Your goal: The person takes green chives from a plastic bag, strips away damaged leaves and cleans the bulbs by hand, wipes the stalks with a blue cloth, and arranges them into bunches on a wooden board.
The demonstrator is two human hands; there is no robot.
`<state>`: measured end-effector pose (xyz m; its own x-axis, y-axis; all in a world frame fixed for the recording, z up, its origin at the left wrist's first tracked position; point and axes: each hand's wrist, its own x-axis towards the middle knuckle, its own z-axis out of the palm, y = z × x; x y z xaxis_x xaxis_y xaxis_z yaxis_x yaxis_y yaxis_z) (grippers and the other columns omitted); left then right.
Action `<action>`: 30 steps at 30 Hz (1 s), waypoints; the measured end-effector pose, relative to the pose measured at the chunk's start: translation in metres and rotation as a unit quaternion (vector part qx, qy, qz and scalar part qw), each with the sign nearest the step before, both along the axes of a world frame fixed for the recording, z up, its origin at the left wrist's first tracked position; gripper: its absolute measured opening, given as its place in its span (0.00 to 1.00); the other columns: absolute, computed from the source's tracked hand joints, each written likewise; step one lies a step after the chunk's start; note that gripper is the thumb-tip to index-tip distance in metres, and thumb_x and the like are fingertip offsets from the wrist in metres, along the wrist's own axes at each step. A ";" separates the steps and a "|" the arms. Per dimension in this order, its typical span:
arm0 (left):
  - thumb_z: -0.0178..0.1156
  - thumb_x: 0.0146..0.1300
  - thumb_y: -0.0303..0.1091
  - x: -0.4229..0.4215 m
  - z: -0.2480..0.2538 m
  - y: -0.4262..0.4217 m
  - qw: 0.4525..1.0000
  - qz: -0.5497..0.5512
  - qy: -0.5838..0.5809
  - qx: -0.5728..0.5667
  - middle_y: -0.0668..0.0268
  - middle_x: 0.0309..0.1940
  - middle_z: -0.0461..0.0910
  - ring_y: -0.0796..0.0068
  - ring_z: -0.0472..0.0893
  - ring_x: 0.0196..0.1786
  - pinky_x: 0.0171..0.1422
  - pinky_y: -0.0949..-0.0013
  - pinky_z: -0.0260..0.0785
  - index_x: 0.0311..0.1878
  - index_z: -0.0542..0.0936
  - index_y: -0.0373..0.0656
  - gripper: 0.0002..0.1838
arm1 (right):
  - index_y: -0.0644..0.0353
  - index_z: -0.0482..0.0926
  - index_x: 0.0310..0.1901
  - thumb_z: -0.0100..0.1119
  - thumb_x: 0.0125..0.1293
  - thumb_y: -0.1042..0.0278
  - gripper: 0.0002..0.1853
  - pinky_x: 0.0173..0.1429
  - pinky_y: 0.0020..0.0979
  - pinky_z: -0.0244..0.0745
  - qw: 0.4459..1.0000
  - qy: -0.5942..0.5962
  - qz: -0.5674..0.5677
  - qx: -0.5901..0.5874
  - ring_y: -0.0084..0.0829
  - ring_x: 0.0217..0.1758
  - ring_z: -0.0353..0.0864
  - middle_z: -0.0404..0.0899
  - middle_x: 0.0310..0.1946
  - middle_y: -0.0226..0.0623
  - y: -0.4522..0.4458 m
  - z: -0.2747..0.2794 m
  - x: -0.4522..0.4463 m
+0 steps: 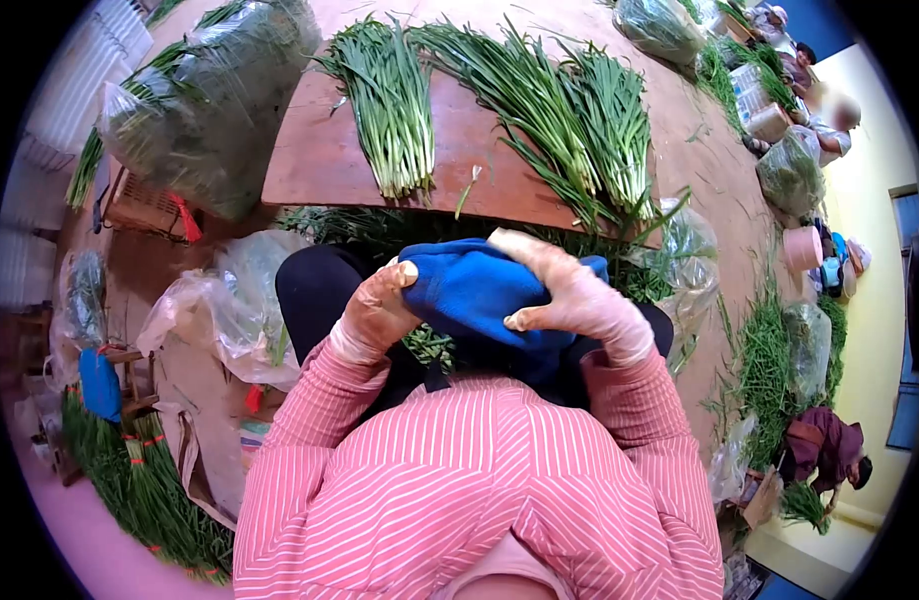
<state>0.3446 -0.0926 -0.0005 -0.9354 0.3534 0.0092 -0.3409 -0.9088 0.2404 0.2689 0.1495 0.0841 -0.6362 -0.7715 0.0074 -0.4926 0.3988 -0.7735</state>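
A piece of blue fabric (479, 292) is bunched over my lap; what kind of item it is, I cannot make out. Gripping its left side, my left hand (380, 302) has the thumb on top in a stained, pale glove. My right hand (571, 290), gloved the same way, holds the right side, its thumb pressed on the front and its fingers over the back edge. Just beyond both hands is a low reddish-brown board (309, 150). On it lie a bundle of garlic chives (389, 120) and more bundles (604, 120) at the right.
A large plastic bag of greens (219, 110) stands at the far left. A crumpled clear bag (229, 310) lies beside my left knee. Tied green bundles (159, 490) line the lower left. Loose greens (769, 350) and a pink bucket (802, 248) are at right, where a person (824, 445) bends.
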 end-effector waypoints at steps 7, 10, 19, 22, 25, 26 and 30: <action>0.72 0.48 0.52 -0.006 0.025 -0.006 0.543 0.334 0.037 -0.769 0.55 0.52 0.69 0.62 0.72 0.54 0.60 0.62 0.65 0.59 0.66 0.32 0.43 | 0.60 0.82 0.31 0.60 0.61 0.49 0.19 0.34 0.35 0.71 0.979 -0.089 -0.120 0.141 0.40 0.30 0.80 0.80 0.27 0.45 -0.007 0.012 -0.002; 0.74 0.47 0.47 -0.006 0.051 0.019 0.569 0.292 0.311 -0.703 0.58 0.53 0.71 0.63 0.71 0.57 0.63 0.60 0.62 0.60 0.67 0.36 0.41 | 0.60 0.82 0.30 0.60 0.61 0.49 0.20 0.32 0.37 0.70 0.985 -0.099 -0.134 0.045 0.41 0.28 0.79 0.78 0.24 0.45 -0.027 0.013 0.005; 0.59 0.64 0.48 -0.035 0.030 0.029 0.965 0.107 -0.008 -0.237 0.65 0.41 0.78 0.76 0.79 0.44 0.49 0.72 0.73 0.53 0.71 0.35 0.25 | 0.64 0.41 0.72 0.80 0.28 0.53 0.71 0.76 0.36 0.42 0.985 0.057 -0.129 -0.097 0.39 0.75 0.46 0.48 0.71 0.46 -0.043 0.004 -0.012; 0.59 0.64 0.47 -0.051 0.034 0.018 0.956 0.046 0.067 -0.282 0.66 0.42 0.77 0.76 0.78 0.47 0.50 0.70 0.73 0.52 0.71 0.36 0.24 | 0.60 0.38 0.73 0.81 0.32 0.62 0.70 0.74 0.36 0.50 0.974 -0.123 -0.129 -0.138 0.36 0.74 0.50 0.44 0.73 0.46 -0.055 -0.025 -0.009; 0.59 0.65 0.43 -0.084 0.066 -0.038 0.906 -0.068 0.082 -0.410 0.64 0.46 0.77 0.73 0.81 0.42 0.44 0.73 0.75 0.56 0.72 0.39 0.22 | 0.61 0.58 0.67 0.78 0.42 0.66 0.50 0.62 0.30 0.68 0.948 -0.116 -0.280 -0.091 0.28 0.56 0.74 0.73 0.56 0.39 -0.063 -0.031 -0.017; 0.58 0.66 0.38 -0.101 0.060 -0.059 0.886 0.007 0.091 -0.455 0.64 0.44 0.78 0.72 0.82 0.37 0.38 0.73 0.76 0.55 0.74 0.41 0.18 | 0.62 0.62 0.65 0.77 0.45 0.67 0.45 0.60 0.29 0.70 0.945 -0.082 -0.298 -0.104 0.27 0.53 0.76 0.76 0.53 0.38 -0.049 -0.038 -0.024; 0.54 0.67 0.36 -0.190 -0.008 -0.127 0.416 0.236 0.364 -0.799 0.62 0.61 0.71 0.62 0.68 0.66 0.70 0.61 0.57 0.62 0.70 0.46 0.21 | 0.59 0.63 0.66 0.71 0.49 0.76 0.40 0.61 0.29 0.69 0.935 -0.022 -0.335 -0.116 0.30 0.57 0.75 0.73 0.58 0.40 -0.064 -0.002 -0.064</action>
<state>0.1543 -0.2192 -0.0084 -0.8592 0.2303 0.4569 0.4763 0.6862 0.5498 0.2045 0.0859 0.0826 -0.9799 -0.1799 0.0865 -0.1569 0.4262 -0.8909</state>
